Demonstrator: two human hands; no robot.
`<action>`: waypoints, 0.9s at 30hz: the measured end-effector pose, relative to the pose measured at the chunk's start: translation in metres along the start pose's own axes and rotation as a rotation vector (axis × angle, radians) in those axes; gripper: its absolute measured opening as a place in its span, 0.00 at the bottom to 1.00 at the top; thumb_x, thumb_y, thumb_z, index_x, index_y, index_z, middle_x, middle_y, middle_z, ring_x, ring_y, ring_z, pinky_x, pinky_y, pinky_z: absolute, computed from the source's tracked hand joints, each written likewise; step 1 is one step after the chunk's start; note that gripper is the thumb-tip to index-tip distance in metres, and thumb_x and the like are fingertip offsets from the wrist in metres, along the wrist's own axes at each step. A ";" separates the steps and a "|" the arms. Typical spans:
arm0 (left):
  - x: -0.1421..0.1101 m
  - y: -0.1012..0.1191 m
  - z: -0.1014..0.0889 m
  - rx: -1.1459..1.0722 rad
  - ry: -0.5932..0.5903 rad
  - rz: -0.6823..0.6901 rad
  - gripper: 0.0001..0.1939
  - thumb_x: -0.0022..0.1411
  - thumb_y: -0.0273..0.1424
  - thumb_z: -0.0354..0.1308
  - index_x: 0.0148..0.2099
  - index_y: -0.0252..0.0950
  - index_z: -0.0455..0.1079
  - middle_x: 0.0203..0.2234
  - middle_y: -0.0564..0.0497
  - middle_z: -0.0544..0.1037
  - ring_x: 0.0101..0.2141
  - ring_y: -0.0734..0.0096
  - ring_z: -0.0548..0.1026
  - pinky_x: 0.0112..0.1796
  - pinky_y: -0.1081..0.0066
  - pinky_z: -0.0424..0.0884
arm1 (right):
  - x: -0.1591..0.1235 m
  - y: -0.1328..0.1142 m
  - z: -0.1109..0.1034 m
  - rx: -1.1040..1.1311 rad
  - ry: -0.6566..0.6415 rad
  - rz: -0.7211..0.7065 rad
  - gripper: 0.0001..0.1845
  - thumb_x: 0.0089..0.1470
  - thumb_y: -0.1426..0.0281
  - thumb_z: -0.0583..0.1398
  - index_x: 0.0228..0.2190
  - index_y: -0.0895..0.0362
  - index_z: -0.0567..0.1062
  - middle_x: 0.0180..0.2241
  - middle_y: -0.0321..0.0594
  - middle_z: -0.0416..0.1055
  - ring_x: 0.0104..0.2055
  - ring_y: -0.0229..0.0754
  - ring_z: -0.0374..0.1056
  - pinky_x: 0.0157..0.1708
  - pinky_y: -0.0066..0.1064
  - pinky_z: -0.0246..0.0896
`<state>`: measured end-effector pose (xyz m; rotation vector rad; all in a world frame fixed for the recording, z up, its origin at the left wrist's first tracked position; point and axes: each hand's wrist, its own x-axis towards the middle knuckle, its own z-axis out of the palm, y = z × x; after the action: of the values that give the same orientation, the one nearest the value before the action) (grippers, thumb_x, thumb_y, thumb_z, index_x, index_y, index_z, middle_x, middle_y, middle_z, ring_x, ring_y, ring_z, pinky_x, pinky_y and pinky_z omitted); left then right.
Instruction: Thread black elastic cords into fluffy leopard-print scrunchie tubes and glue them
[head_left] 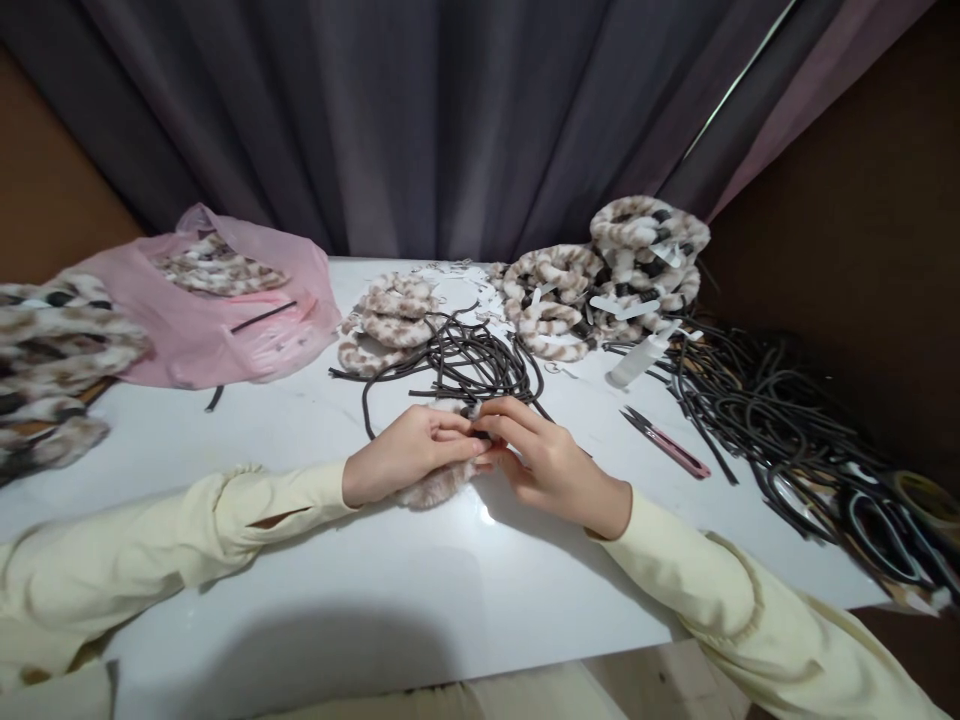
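Note:
My left hand (409, 455) and my right hand (536, 455) meet at the middle of the white table (300, 600). Both pinch a furry beige headband (439, 485) that lies under them, its dark end showing between the fingertips. The left hand's fingers curl over the fur. The right hand's fingers press on the dark tip. A loose tangle of bare dark headbands (469, 365) lies just beyond the hands.
A pink plastic bag (217, 310) with furry pieces sits at the back left. Finished furry bands are stacked at the back (397, 315) and back right (615, 270). A small glue bottle (637, 362), pink snips (667, 445) and a big heap of dark bands (787, 420) lie right.

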<state>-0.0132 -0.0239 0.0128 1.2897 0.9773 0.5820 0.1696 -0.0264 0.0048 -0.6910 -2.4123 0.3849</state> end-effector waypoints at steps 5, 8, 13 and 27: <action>0.005 -0.006 -0.001 0.103 -0.056 -0.002 0.14 0.53 0.38 0.59 0.35 0.31 0.71 0.22 0.51 0.77 0.24 0.71 0.75 0.26 0.76 0.69 | 0.000 -0.002 -0.001 -0.054 -0.096 -0.003 0.14 0.51 0.79 0.51 0.41 0.61 0.64 0.42 0.52 0.64 0.44 0.47 0.65 0.37 0.37 0.68; 0.007 -0.008 -0.004 0.206 -0.045 0.014 0.13 0.52 0.38 0.59 0.33 0.32 0.71 0.16 0.53 0.74 0.17 0.74 0.72 0.19 0.78 0.66 | 0.000 -0.001 0.001 -0.116 -0.133 -0.014 0.16 0.49 0.81 0.50 0.42 0.62 0.64 0.42 0.52 0.64 0.42 0.47 0.66 0.35 0.36 0.68; 0.009 -0.012 -0.006 0.213 -0.037 0.048 0.10 0.56 0.35 0.56 0.30 0.31 0.69 0.17 0.54 0.73 0.15 0.79 0.69 0.17 0.80 0.64 | -0.001 0.003 0.003 -0.176 -0.156 -0.014 0.16 0.50 0.82 0.50 0.42 0.63 0.64 0.43 0.53 0.64 0.39 0.46 0.67 0.32 0.36 0.67; 0.014 -0.012 -0.007 -0.031 0.003 0.026 0.19 0.54 0.44 0.57 0.34 0.30 0.69 0.18 0.49 0.74 0.16 0.77 0.68 0.18 0.78 0.64 | 0.007 0.005 -0.025 0.200 -0.373 0.527 0.17 0.54 0.63 0.56 0.20 0.61 0.70 0.17 0.34 0.65 0.19 0.31 0.56 0.19 0.23 0.50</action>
<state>-0.0143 -0.0113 -0.0029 1.2760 0.9515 0.6172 0.1825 -0.0159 0.0258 -1.2519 -2.4476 1.0325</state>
